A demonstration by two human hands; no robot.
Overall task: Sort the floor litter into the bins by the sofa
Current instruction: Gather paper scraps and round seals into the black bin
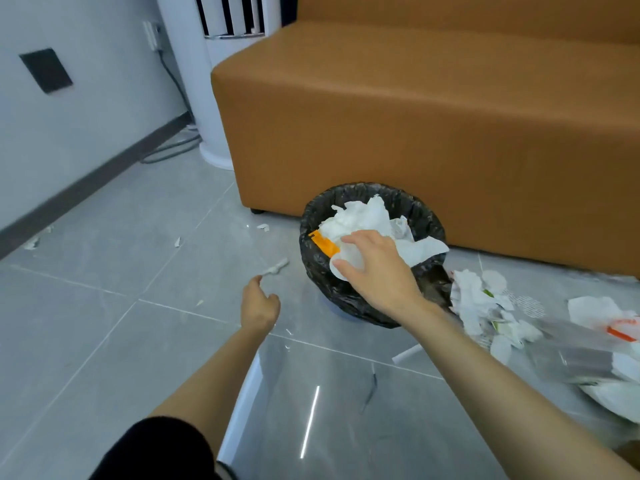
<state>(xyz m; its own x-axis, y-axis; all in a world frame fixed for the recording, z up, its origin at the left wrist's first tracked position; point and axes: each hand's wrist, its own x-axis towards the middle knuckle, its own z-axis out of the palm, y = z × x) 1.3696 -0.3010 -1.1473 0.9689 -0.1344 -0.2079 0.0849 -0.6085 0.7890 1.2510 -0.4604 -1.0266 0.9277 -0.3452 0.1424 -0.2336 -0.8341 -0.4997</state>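
Observation:
A round bin with a black liner stands on the floor against the brown sofa. It is heaped with crumpled white tissue and an orange wrapper. My right hand reaches palm down over the bin's near rim, its fingers closed on a white paper piece. My left hand hovers low over the floor to the left of the bin, holding nothing, fingers loosely curled. Its fingertip is just short of a small twisted white scrap.
A pile of torn white paper and a clear plastic bag lie on the floor right of the bin, with a white stick near them. Small scraps dot the grey tiles. A white tower appliance and cables stand left of the sofa.

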